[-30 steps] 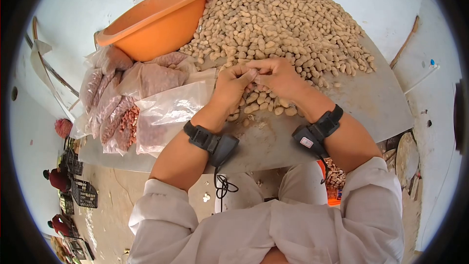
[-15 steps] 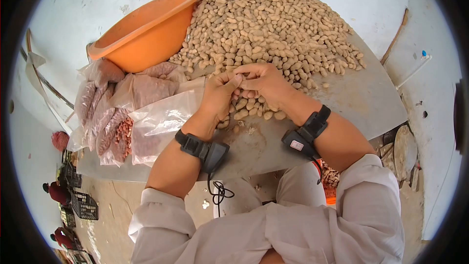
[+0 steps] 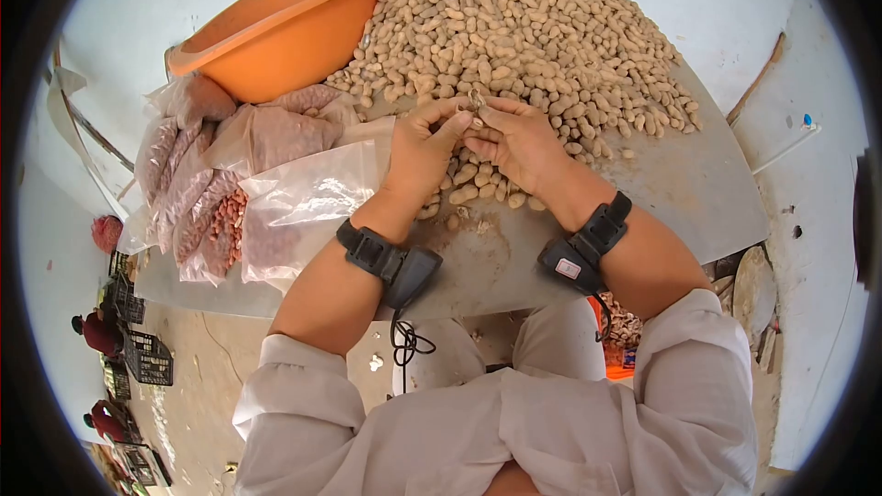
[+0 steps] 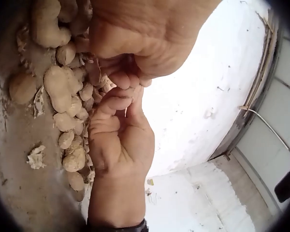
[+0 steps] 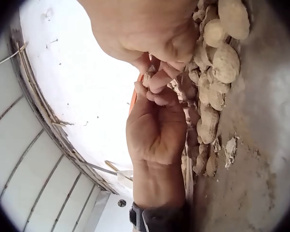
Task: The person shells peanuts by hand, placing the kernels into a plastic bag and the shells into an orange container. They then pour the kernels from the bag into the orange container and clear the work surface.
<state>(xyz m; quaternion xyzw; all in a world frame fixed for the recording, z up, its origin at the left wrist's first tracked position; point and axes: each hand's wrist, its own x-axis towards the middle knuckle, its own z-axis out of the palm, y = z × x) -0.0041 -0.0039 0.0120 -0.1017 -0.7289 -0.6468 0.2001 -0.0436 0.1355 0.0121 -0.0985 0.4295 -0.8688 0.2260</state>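
Over a peanut heap [image 3: 533, 28], the left hand [image 3: 418, 152] and right hand [image 3: 519, 142] together pinch what looks like one peanut [image 3: 476, 99].

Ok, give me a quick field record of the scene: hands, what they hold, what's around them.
Left hand: pinches peanut pod
Right hand: pinches the same pod
Peanut pile: unshelled, beyond the hands
Orange basin: tilted, left of pile
Bags: reddish kernels, left of the hands
Table: grey, shell crumbs near wrists
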